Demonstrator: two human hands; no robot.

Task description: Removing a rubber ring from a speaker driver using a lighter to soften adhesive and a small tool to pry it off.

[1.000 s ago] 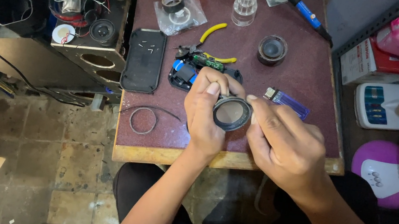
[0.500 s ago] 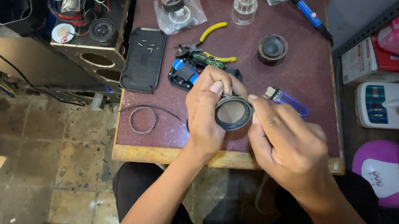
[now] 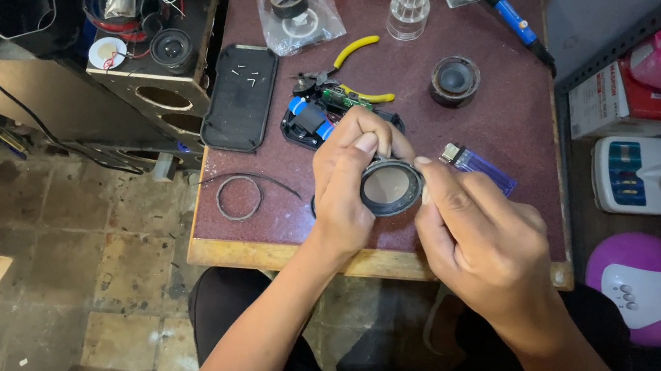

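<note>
1. Maroon table (image 3: 515, 142) with a wooden front edge stands over a worn tiled floor (image 3: 40, 258).
2. Left hand (image 3: 347, 188) and right hand (image 3: 485, 240) hold a small round speaker (image 3: 389, 187) between them, above the table's near edge.
3. Left fingers closed on the speaker's left rim; right fingers (image 3: 441, 183) pinch its right rim.
4. Behind the hands: opened blue-and-black device (image 3: 309, 119), yellow-handled pliers (image 3: 357, 49), purple lighter (image 3: 477, 169).
5. Left of the hands: wire ring (image 3: 237, 197), black tray (image 3: 240, 97) with screws.
</note>
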